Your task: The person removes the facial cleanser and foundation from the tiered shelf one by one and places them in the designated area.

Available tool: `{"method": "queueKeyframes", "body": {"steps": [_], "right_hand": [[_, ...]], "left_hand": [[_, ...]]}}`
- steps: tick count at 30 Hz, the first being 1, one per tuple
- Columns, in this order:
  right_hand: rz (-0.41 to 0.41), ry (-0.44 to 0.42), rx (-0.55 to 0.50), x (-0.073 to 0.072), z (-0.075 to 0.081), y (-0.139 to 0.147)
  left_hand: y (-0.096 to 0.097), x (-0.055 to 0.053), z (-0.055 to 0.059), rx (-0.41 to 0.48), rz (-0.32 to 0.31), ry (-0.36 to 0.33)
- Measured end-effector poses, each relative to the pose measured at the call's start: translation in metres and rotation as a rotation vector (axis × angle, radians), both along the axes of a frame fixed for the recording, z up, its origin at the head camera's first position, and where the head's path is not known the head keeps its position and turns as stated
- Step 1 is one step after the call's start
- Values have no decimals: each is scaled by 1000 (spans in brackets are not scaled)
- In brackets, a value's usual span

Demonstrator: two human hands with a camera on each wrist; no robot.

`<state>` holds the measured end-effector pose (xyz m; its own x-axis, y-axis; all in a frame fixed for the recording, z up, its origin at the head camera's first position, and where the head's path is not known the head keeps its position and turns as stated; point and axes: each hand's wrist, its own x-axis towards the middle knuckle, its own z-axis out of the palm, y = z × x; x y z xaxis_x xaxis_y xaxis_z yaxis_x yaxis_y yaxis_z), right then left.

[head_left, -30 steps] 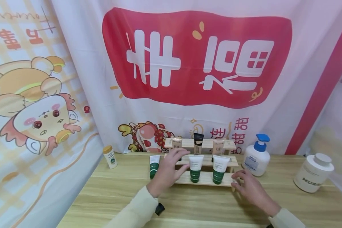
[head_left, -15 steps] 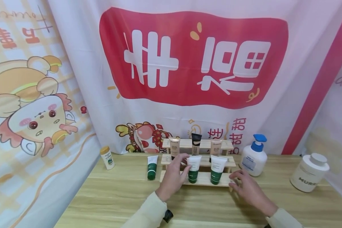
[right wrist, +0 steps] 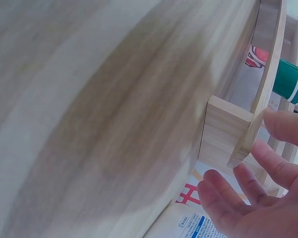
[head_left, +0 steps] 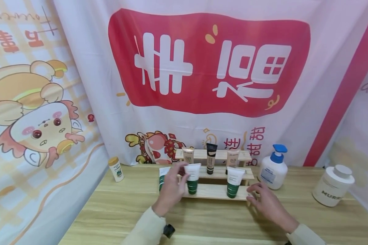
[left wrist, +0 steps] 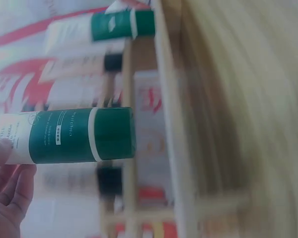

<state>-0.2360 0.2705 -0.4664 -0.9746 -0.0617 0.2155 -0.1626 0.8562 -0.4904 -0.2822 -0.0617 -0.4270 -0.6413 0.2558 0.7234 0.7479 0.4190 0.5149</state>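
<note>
Shifted leftward along the wooden rack (head_left: 214, 191) since half a second ago, a green-and-white tube (head_left: 192, 178) stands nearly upright over the front tier, cap down, in your left grip (head_left: 170, 185). Your thumb and fingers are clamped on its white upper end; whether the cap touches the wood you cannot tell. Your right grip (head_left: 266, 200) is loose, thumb and fingers apart, at the right end of the front tier. Near it on that tier stands a second green-and-white tube (head_left: 234, 182). Behind, on the middle tier, two beige BB tubes (head_left: 232, 158) flank a dark-capped tube (head_left: 211, 158), the left one partly covered by the tube you hold. Left of the rack, a third green-and-white tube (head_left: 161, 178) shows partly behind your hand. Farther out on the worktop (head_left: 110, 214), you have a small yellow-capped bottle (head_left: 116, 170) at left, and a blue-topped pump bottle (head_left: 273, 173) and white jar (head_left: 333, 187) at right, before a printed curtain (head_left: 208, 64).
</note>
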Motion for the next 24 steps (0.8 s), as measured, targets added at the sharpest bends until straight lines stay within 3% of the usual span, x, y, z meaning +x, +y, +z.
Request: {"method": "queueKeyframes", "body": {"steps": [3,6,8,12,15,17,20,24], "right_hand": [[-8,-6,4,0,0,2],[-19,-7,9,0,0,5],[-21,-4,8,0,-1,6],[-15,13,4,0,-3,8],[-9,26,6,0,-4,9],[-4,38,5,0,-5,8],[-1,43,2,-2,-6,6],[-2,31,4,-5,-7,3]], "left_hand": [[-26,-3,6,19,22,25],[-51,-8,12,25,86,-25],[-67,-16,16,15,157,-101],[-95,-41,18,-49,306,-353],[-111,-62,8,-124,366,-578],[-120,-77,-3,-174,383,-692],[-132,-98,-23,-245,400,-778],[-142,-121,-42,-306,422,-828]]}}
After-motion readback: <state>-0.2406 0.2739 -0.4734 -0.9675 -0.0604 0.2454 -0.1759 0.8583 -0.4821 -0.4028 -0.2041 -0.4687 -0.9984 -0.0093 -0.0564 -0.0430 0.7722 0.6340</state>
